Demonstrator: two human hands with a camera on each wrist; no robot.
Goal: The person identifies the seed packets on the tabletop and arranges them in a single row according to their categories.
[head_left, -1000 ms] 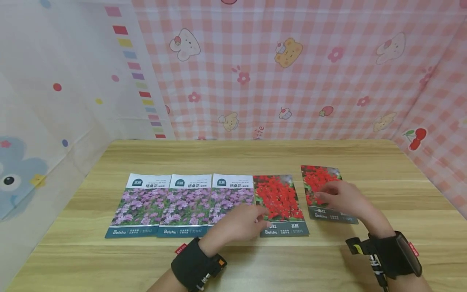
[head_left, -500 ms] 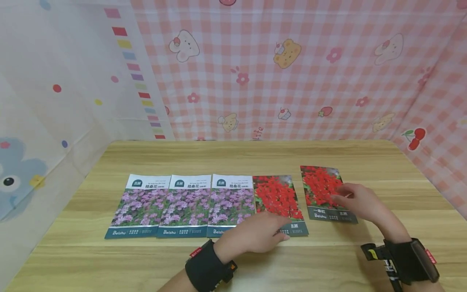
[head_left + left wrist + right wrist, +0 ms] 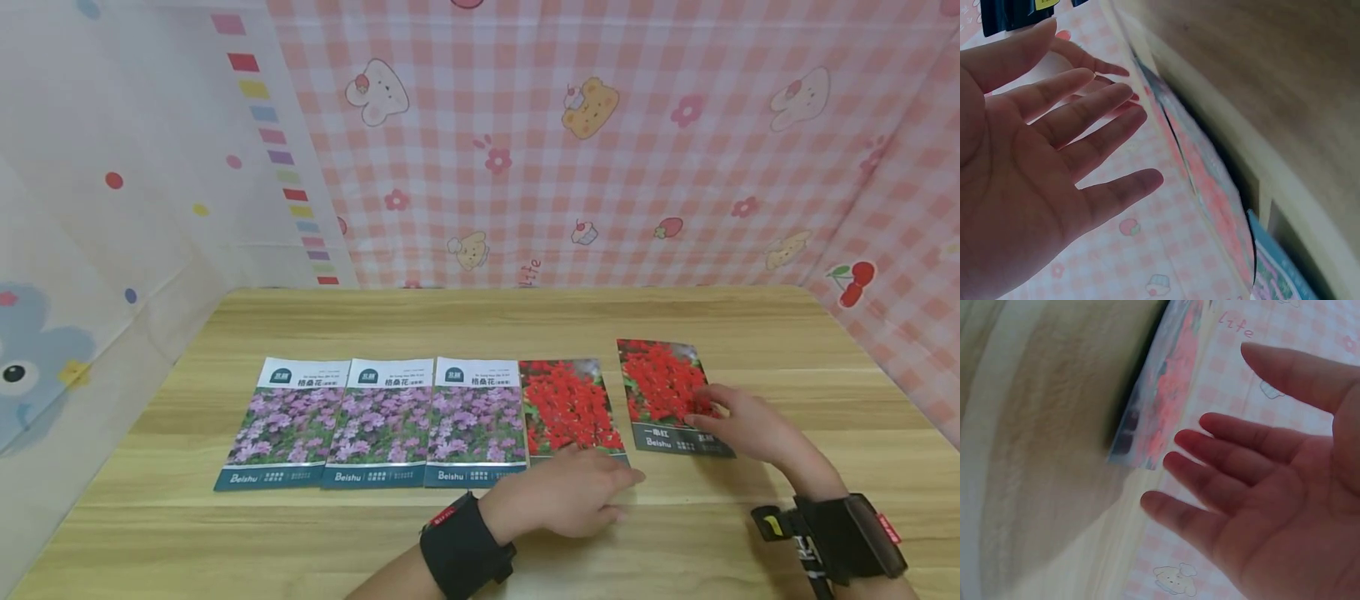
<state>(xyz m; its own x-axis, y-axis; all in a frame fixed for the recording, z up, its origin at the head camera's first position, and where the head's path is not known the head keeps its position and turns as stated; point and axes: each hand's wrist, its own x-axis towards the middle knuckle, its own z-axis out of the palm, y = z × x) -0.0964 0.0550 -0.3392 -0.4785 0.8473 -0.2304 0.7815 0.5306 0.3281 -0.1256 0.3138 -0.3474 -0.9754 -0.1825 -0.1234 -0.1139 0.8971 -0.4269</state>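
Note:
Two flower seed packets with red blossoms lie on the table in the head view: one red packet (image 3: 573, 404) joins the row, and the separate red packet (image 3: 660, 383) sits slightly tilted to its right. My left hand (image 3: 573, 493) is over the lower edge of the first, hiding its bottom band; its fingers look straight in the left wrist view. Beside the lower right of the separate packet is my right hand (image 3: 753, 425), fingertips over its edge. In the right wrist view that palm (image 3: 1285, 506) shows relaxed, spread fingers holding nothing. Whether either hand touches a packet, I cannot tell.
Three purple-flower packets stand side by side at the left: the left one (image 3: 288, 425), the middle one (image 3: 382, 425) and the right one (image 3: 476, 425). They lie on a wooden table (image 3: 480, 325), with a pink checked cloth (image 3: 480, 108) behind it.
My left hand has moved right and toward the near edge, across the lower part of the first red packet. The right hand has drawn right, uncovering more of the separate packet. The packets look unmoved.

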